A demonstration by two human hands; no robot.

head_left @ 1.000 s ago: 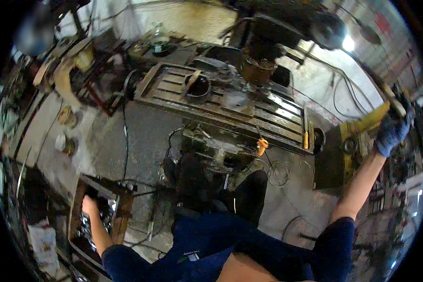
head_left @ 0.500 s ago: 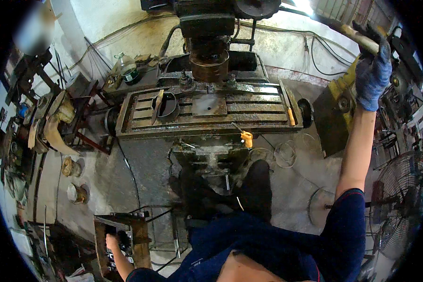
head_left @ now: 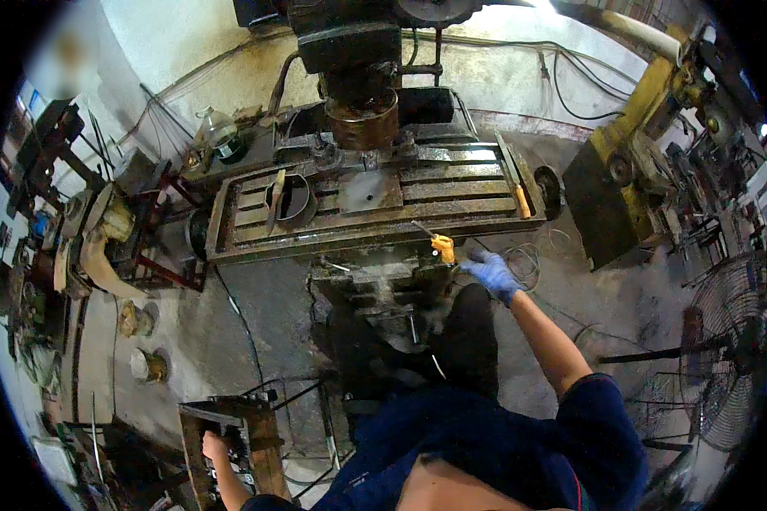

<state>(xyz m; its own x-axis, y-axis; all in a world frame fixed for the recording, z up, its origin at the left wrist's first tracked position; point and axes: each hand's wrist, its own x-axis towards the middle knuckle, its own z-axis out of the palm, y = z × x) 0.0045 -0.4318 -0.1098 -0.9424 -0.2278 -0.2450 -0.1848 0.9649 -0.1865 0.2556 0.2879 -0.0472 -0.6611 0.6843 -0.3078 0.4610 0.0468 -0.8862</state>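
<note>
My right hand (head_left: pixel 493 274), in a blue glove, is low in front of the machine table with its fingers apart. Its fingertips are close beside a yellow pistol-shaped tool (head_left: pixel 443 248) with a thin dark nozzle, which looks like an air blow gun at the front edge of the milling machine table (head_left: pixel 452 189). Whether they touch is unclear. At the lower left, my bare left hand (head_left: pixel 214 444) is inside a wooden box (head_left: pixel 264 443) of small dark and metallic things. Its fingers are mostly hidden there.
The machine head (head_left: pixel 362 119) hangs over the slotted table. On the table are a square metal plate (head_left: pixel 369 192), a round pot (head_left: pixel 300 204) with a brush (head_left: pixel 276 200), and an orange-handled tool (head_left: pixel 522 201). A caged fan (head_left: pixel 724 366) stands at right. Two cans (head_left: pixel 148 366) sit on the floor.
My right hand has come down from the long lever at the upper right to beside the yellow tool. My left hand stays in the box. The view has shifted slightly.
</note>
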